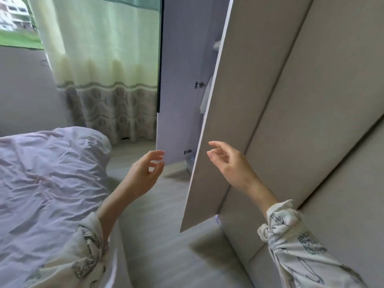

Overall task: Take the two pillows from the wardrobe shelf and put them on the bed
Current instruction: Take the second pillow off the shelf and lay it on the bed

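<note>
The bed with a wrinkled lilac cover fills the lower left. The wardrobe stands on the right, with both doors swung out. Its near beige door hides most of the inside, and no pillows or shelf can be seen. My left hand hovers over the floor between the bed and the doors, fingers apart and empty. My right hand is raised in front of the near door's edge, fingers loosely spread, holding nothing.
The far wardrobe door is open toward the window, its pale inner face showing two hinges. A pale green curtain hangs behind the bed. Grey floor runs as a narrow aisle between bed and wardrobe.
</note>
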The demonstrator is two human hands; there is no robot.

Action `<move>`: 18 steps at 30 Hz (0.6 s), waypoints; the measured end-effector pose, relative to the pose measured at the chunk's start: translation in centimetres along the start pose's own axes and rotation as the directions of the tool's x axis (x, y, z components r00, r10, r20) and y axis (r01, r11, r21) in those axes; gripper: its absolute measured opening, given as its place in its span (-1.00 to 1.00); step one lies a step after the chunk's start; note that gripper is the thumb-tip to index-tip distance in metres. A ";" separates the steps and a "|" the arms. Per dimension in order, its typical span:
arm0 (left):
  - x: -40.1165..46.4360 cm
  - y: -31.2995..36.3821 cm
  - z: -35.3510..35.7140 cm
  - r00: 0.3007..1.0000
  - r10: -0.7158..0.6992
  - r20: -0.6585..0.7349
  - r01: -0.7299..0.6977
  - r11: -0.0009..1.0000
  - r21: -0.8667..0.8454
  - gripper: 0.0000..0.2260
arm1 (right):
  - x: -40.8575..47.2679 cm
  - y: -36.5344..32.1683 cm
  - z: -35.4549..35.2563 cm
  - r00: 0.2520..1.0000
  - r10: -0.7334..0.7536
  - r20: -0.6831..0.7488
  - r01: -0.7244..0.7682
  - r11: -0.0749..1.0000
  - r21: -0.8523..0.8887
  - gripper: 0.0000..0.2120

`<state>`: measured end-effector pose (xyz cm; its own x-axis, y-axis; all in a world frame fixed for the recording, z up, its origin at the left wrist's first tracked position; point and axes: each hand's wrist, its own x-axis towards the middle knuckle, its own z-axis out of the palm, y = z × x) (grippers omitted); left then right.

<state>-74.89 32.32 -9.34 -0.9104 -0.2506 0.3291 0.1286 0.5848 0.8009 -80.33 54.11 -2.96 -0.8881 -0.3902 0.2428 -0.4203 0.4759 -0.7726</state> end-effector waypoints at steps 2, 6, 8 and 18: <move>3.8 -0.7 -0.5 0.999 -0.024 -0.049 0.025 0.999 0.022 -0.73 | 5.2 0.3 1.3 0.998 -0.044 0.048 0.043 0.999 0.020 -0.72; 10.7 -3.2 -2.0 0.991 -0.062 -0.115 0.070 0.995 0.070 -0.73 | 14.5 0.9 4.9 0.988 -0.090 0.128 0.080 0.993 0.082 -0.69; 13.9 -4.9 -2.7 0.986 -0.074 -0.146 0.087 0.992 0.086 -0.73 | 19.1 1.4 6.8 0.984 -0.109 0.143 0.092 0.988 0.121 -0.67; 33.1 -12.6 -6.2 0.948 -0.122 -0.294 0.166 0.978 0.130 -0.73 | 44.4 0.6 15.3 0.979 -0.194 0.058 0.170 0.942 0.290 -0.64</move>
<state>-104.23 11.87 -5.38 -0.7629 -0.5359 0.3616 -0.0764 0.6301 0.7727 -117.17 25.07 -1.62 -0.7771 -0.5206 0.3538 -0.4928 0.1536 -0.8565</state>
